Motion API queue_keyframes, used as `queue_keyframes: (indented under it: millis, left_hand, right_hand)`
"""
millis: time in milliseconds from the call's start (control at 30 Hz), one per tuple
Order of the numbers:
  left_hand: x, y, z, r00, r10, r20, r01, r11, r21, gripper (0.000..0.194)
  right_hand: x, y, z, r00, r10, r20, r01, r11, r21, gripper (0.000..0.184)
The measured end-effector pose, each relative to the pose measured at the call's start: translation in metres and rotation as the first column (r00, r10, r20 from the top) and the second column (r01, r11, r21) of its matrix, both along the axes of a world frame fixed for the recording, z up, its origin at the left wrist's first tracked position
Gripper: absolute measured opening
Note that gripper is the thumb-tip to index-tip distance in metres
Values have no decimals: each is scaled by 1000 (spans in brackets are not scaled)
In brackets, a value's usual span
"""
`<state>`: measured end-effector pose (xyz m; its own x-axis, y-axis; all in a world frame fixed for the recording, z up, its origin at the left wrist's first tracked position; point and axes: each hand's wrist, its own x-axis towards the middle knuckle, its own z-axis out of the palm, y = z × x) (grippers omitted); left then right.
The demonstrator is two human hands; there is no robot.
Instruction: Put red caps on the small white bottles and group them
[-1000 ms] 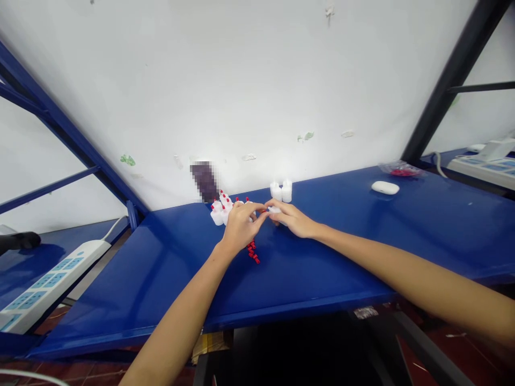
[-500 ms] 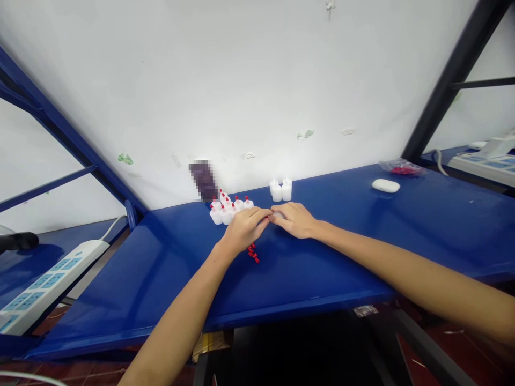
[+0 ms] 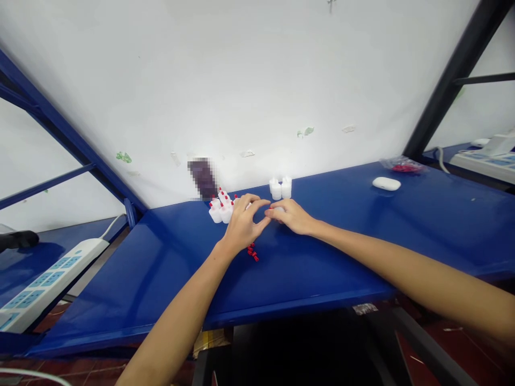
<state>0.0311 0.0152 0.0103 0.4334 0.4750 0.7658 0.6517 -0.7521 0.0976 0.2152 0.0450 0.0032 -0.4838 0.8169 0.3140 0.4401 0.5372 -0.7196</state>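
My right hand (image 3: 296,217) is closed around a small white bottle, mostly hidden by the fingers, with a bit of red showing at the fingertips. Just to its left, my left hand (image 3: 244,221) has thumb and forefinger spread apart in a C shape, with nothing visible between them. Behind my left hand stands a cluster of white bottles with red caps (image 3: 215,214), partly covered by it. Several loose red caps (image 3: 252,252) lie on the table below that hand. Past my right hand stand several white bottles without red caps (image 3: 276,191).
The blue table (image 3: 322,284) runs along a white wall. A dark pixelated object (image 3: 203,177) leans there. To the right lie a white rounded case (image 3: 387,184) and a clear bag with red pieces (image 3: 404,166). A power strip (image 3: 48,287) is at the left.
My left thumb and forefinger have parted and come slightly away from the bottle. My right hand stays about where it was, still holding the bottle.
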Motion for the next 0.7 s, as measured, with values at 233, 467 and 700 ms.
queue_keyframes:
  millis: [233, 467, 700]
  left_hand:
    - [0, -1, 2, 991, 93, -99, -97, 994, -39, 13]
    - [2, -1, -1, 997, 36, -69, -50, 976, -211, 18]
    - [0, -3, -2, 995, -92, -42, 76, 955, -288, 21]
  right_hand:
    - [1, 0, -4, 995, 58, -82, -56, 998, 27, 44]
    - [0, 4, -11, 986, 48, -159, -46, 999, 21, 50]
    - [1, -2, -8, 994, 76, -81, -68, 992, 104, 47]
